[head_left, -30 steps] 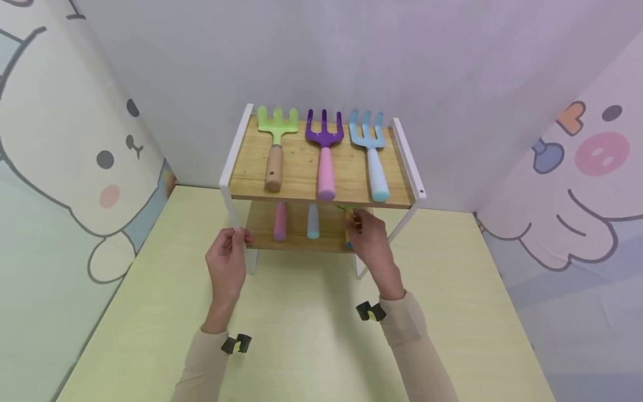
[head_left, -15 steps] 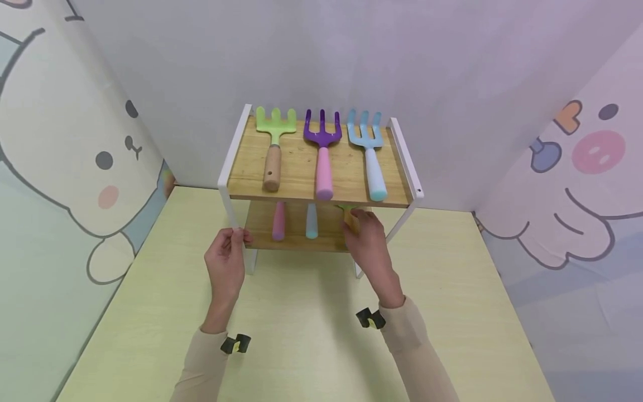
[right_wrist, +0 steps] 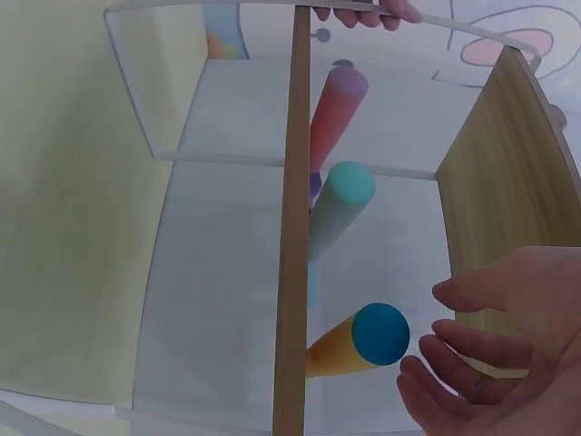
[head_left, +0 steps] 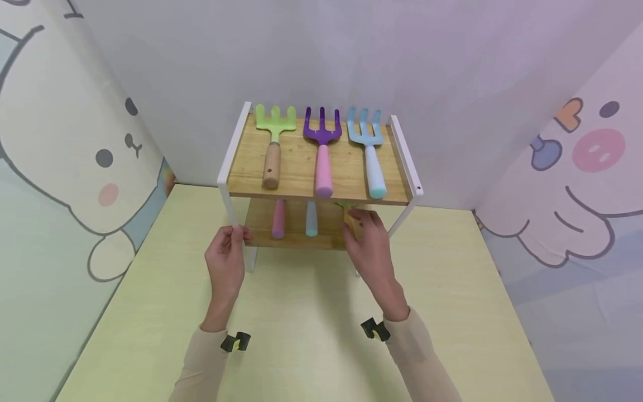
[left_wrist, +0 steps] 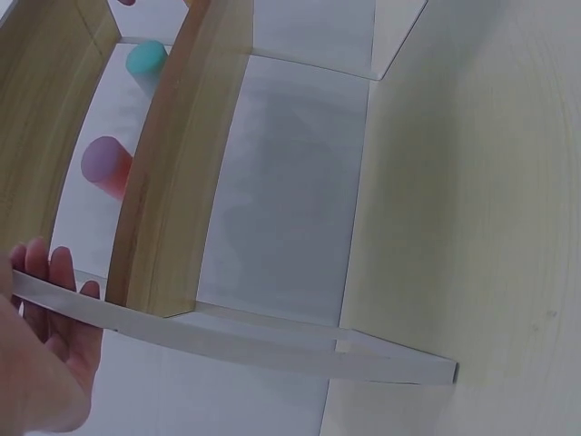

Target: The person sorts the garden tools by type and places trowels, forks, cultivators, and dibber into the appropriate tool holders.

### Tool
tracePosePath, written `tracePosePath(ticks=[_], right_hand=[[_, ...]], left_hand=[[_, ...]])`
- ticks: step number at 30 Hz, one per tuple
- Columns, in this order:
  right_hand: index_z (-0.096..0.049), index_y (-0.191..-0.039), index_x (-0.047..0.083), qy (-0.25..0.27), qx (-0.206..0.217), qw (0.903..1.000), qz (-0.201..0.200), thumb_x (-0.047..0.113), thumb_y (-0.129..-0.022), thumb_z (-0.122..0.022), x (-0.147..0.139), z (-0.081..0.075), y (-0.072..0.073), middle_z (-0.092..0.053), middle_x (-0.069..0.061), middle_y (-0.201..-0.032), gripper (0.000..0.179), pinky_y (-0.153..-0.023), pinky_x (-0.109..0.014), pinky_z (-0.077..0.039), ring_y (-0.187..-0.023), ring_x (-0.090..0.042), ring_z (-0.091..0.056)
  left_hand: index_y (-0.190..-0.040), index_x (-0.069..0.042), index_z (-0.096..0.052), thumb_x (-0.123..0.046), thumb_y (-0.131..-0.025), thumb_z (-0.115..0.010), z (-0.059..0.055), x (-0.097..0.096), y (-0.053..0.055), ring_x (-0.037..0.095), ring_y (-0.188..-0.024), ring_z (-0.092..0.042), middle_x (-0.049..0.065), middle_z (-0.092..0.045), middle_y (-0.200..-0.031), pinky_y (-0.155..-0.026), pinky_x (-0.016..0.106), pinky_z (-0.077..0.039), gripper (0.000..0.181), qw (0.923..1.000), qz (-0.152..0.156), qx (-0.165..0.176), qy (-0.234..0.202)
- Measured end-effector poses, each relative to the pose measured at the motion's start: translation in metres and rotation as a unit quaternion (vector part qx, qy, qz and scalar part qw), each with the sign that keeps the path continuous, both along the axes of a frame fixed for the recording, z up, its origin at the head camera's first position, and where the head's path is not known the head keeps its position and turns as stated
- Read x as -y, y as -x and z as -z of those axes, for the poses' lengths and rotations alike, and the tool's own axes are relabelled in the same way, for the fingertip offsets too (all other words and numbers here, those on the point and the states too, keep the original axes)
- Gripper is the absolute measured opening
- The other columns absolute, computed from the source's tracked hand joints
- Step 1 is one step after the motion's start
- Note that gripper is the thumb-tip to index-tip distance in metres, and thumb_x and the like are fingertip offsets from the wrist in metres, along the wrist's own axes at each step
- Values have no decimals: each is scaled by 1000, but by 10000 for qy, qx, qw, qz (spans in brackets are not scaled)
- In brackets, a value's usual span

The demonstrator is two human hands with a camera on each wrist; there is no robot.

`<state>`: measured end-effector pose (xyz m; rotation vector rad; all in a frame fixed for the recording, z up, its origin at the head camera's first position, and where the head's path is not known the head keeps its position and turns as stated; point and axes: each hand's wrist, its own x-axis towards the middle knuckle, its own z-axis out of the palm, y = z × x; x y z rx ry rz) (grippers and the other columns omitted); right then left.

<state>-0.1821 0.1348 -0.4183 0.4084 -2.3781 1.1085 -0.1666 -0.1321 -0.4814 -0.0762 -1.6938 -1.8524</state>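
Observation:
My left hand (head_left: 225, 261) grips the white metal upright (left_wrist: 227, 345) of a two-tier wooden shelf (head_left: 298, 167) at its left side. On the lower tier lies a tool with an orange handle (right_wrist: 338, 351) and a blue end cap; its green head is mostly hidden under the top board. My right hand (head_left: 372, 248) is beside that handle, fingers spread and relaxed. In the right wrist view a small gap shows between the fingertips and the cap. To its left on the same tier lie a pink handle (head_left: 278, 219) and a pale blue handle (head_left: 312, 219).
Three hand forks lie on the top tier: green with a wooden handle (head_left: 272, 164), purple with a pink handle (head_left: 324, 170), and light blue (head_left: 374, 172). The shelf stands on a pale wooden table (head_left: 296, 335). Cartoon-printed panels (head_left: 567, 167) stand at both sides.
My right hand has let go of the orange handle; its fingers have opened and drawn back slightly toward me. The left hand stays on the upright.

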Motion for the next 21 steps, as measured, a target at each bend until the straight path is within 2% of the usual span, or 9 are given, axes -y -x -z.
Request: tracePosePath(ticks=[3,8,11,16,21], right_hand=[[-67,-109,-7,135,-296,9994,-107,-2,-91,-73,-2,3,-3,-68,-21,-106,19,-84,-48,-58,-95,-36,-67],[-67,-104,-4,198,-654,9973,-253,-6,-91,-70,-5,8,-7,-67,-16,-100,14,-79,-39,-59,-88,-28,-68],[-67,-102,-2,184,-689,9970,-307,-5,-92,-69,-7,11,-8,-66,-14,-98,11,-76,-34,-59,-85,-23,-67],[-68,-102,1,274,-698,9964,-397,-4,-93,-70,-12,18,-11,-67,-9,-95,10,-74,-30,-59,-83,-17,-67],[-69,-104,3,433,-844,9938,-578,-6,-91,-73,-20,25,-15,-69,-5,-96,15,-74,-26,-57,-82,-16,-67]], left_hand=[[-97,19,-61,-2,-105,-57,-1,1,0,12,-81,-69,10,-70,-89,-81,22,-55,22,10000,20,1,12],[-102,18,-63,1,-104,-57,-1,4,-2,15,-86,-70,30,-67,-97,-84,22,-55,18,10000,71,-7,15],[-108,17,-64,1,-103,-60,-1,7,-6,17,-92,-71,36,-65,-104,-88,23,-55,18,9999,110,87,71],[-118,14,-65,-3,-103,-62,-3,12,-12,19,-106,-70,33,-66,-114,-96,24,-53,24,9989,174,327,290],[-130,4,-65,-7,-103,-63,-5,13,-20,18,-116,-65,22,-70,-121,-102,23,-47,29,9944,-35,636,838]])
